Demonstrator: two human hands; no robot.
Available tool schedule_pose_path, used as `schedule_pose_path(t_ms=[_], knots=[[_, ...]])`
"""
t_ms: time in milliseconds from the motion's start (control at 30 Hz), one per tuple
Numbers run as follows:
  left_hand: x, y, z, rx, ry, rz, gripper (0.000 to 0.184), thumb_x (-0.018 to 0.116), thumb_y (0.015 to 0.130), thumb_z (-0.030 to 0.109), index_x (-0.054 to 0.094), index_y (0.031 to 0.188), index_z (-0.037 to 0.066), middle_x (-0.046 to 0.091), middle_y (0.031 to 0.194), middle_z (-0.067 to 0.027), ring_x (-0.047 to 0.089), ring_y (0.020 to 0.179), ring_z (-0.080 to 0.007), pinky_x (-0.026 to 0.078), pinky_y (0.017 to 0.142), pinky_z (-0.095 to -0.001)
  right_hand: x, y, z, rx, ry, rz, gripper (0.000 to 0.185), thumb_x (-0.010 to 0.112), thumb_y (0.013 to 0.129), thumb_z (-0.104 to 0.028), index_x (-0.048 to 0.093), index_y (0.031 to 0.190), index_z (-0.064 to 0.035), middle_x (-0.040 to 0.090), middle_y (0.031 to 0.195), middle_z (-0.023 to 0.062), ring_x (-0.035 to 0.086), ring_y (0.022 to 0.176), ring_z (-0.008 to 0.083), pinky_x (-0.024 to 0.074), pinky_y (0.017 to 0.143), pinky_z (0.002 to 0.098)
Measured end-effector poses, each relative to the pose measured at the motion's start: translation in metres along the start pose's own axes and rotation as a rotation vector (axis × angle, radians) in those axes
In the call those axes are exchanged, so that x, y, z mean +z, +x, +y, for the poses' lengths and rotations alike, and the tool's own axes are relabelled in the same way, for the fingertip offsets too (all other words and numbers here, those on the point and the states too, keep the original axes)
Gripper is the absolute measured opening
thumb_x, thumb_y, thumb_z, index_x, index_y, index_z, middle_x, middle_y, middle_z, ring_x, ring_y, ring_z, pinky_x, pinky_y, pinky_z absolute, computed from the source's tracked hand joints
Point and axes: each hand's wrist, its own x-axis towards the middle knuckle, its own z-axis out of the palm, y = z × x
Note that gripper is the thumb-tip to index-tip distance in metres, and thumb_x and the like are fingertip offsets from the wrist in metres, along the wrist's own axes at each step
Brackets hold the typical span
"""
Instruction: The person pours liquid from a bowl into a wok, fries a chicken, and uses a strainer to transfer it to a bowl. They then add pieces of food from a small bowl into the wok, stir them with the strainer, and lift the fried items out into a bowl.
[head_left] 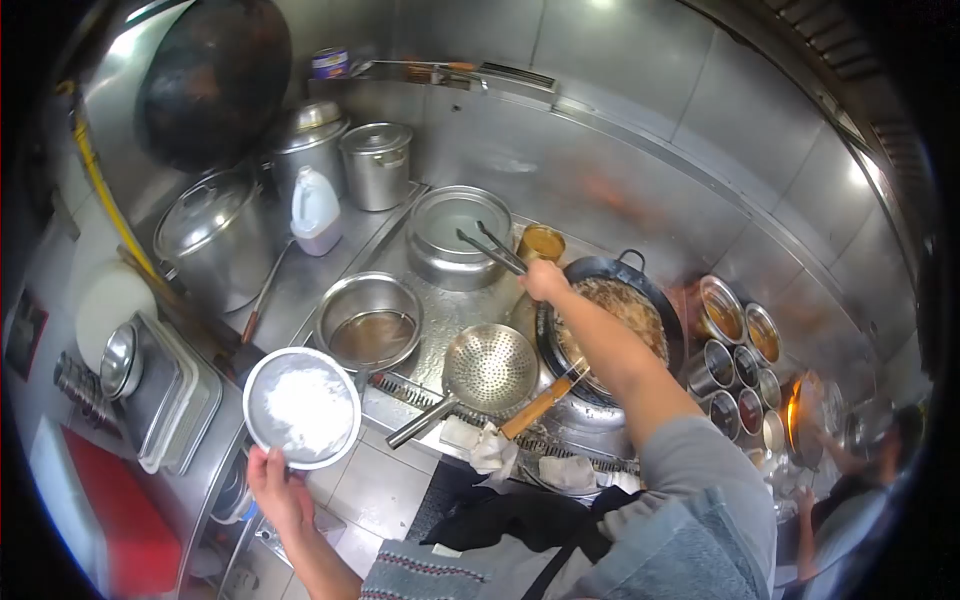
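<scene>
My left hand grips the rim of a round metal bowl with white powder in it. My right hand is closed on dark tongs, whose tips are apart over the edge of a metal pot of liquid. Below my right forearm is a black wok of bubbling brown food, with a wooden-handled tool at its edge. A perforated ladle and a pot of brown liquid lie between the bowl and the wok.
Lidded steel pots and a plastic jug stand at the back left. Several sauce containers are on the right. Another person works at the far right. Trays and a red board lie at the left.
</scene>
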Motion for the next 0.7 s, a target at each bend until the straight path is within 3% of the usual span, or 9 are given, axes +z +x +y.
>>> schedule_pose_path(t_ms=[167,233,300,367,400,500,567,633,700], knots=[[-0.067,-0.035,0.029,0.137,0.027,0.129,0.013,0.053,0.094,0.007,0.045,0.085,0.01,0.057,0.091,-0.0048,0.06,0.086,-0.0167,0.054,0.078,-0.0409,-0.003,0.073,-0.07,0.169,0.008,-0.353,0.039,0.064,0.085,-0.026,0.064,0.111,0.0017,0.065,0.115,0.0224,0.061,0.113,0.0321,0.0489,0.094,0.0438],[-0.104,-0.052,0.029,0.148,0.049,0.221,0.013,0.052,0.095,0.006,0.044,0.085,0.009,0.056,0.094,-0.0068,0.058,0.091,-0.0182,0.053,0.081,-0.0446,0.019,0.073,-0.063,0.108,-0.032,-0.016,0.036,0.063,0.084,-0.025,0.066,0.107,0.0024,0.066,0.114,0.022,0.063,0.111,0.0317,0.051,0.091,0.0428],[-0.13,-0.066,0.027,0.136,0.039,0.243,0.013,0.052,0.095,0.006,0.044,0.085,0.008,0.055,0.098,-0.0086,0.055,0.095,-0.0198,0.052,0.083,-0.0465,0.025,0.085,-0.055,0.095,-0.13,-0.044,0.035,0.064,0.083,-0.025,0.067,0.105,0.0021,0.066,0.113,0.0227,0.063,0.11,0.0325,0.0514,0.09,0.0421],[-0.143,-0.075,0.028,0.101,0.095,0.362,0.013,0.052,0.095,0.006,0.044,0.085,0.007,0.056,0.099,-0.0096,0.056,0.096,-0.0206,0.05,0.086,-0.0484,-0.009,0.07,-0.065,0.152,0.018,-0.294,0.036,0.064,0.084,-0.026,0.067,0.106,0.0016,0.065,0.114,0.0238,0.063,0.11,0.0347,0.051,0.091,0.0436],[-0.154,-0.076,0.025,0.098,0.103,0.387,0.012,0.051,0.095,0.006,0.044,0.085,0.007,0.056,0.099,-0.0097,0.056,0.096,-0.0211,0.05,0.086,-0.0494,0.011,0.061,-0.054,0.074,0.0,0.039,0.032,0.064,0.084,-0.028,0.07,0.098,0.0003,0.068,0.103,0.023,0.068,0.099,0.0329,0.0537,0.085,0.0433],[-0.167,-0.065,0.016,0.101,0.095,0.376,0.011,0.051,0.095,0.005,0.045,0.086,0.007,0.056,0.099,-0.0089,0.056,0.095,-0.0207,0.049,0.088,-0.0497,0.037,0.059,-0.014,-0.035,-0.191,0.122,0.033,0.065,0.084,-0.029,0.07,0.095,0.0014,0.07,0.094,0.0223,0.07,0.09,0.0326,0.0554,0.078,0.0426],[-0.161,-0.052,0.018,0.108,0.097,0.316,0.011,0.051,0.095,0.006,0.045,0.086,0.007,0.056,0.098,-0.0084,0.056,0.095,-0.0201,0.049,0.087,-0.0484,-0.029,0.041,-0.026,0.072,-0.154,-0.205,0.035,0.067,0.082,-0.029,0.069,0.097,0.0021,0.067,0.107,0.0225,0.064,0.105,0.0342,0.0512,0.085,0.0425],[-0.151,-0.037,0.026,0.108,0.104,0.26,0.011,0.052,0.095,0.006,0.046,0.087,0.007,0.056,0.097,-0.008,0.056,0.095,-0.0196,0.049,0.087,-0.0471,-0.094,0.009,-0.038,0.076,-0.062,-0.236,0.037,0.065,0.085,-0.031,0.069,0.101,0.0028,0.066,0.108,0.0246,0.064,0.105,0.0363,0.0502,0.088,0.0426],[-0.136,-0.021,0.029,0.155,0.081,0.214,0.016,0.055,0.097,0.01,0.045,0.085,0.009,0.057,0.09,-0.0036,0.058,0.087,-0.0155,0.052,0.084,-0.0419,-0.121,-0.011,-0.019,-0.092,-0.014,0.051,0.04,0.062,0.089,-0.031,0.066,0.109,0.0036,0.066,0.107,0.0267,0.064,0.103,0.0377,0.0499,0.089,0.0429]])
